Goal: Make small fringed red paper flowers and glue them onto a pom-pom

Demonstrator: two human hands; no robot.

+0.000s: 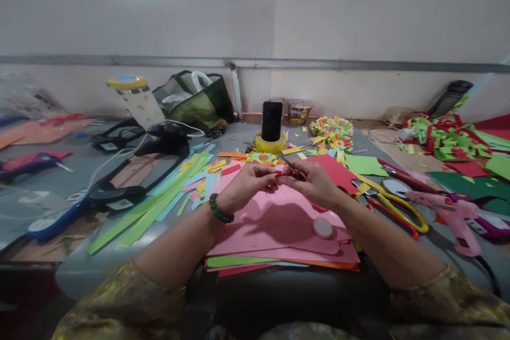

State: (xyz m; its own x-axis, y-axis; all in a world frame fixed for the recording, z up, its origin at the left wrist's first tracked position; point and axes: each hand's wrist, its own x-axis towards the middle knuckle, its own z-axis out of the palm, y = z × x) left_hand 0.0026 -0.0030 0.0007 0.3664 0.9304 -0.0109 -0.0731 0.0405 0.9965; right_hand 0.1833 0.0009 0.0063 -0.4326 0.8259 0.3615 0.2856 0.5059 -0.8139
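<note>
Over a stack of pink paper, both hands meet near the middle of the view. My left hand, with a green bead bracelet at the wrist, pinches a small red piece of paper. Small dark scissors are in my right hand, their blades pointing up and left beside the red piece. A round whitish disc lies on the pink paper below my right hand. Orange, green and red sheet edges show under the stack.
A phone stands in a yellow tape roll behind the hands. Green paper strips lie left. Yellow-handled scissors and a pink glue gun lie right. A tilted cup stands at the back left.
</note>
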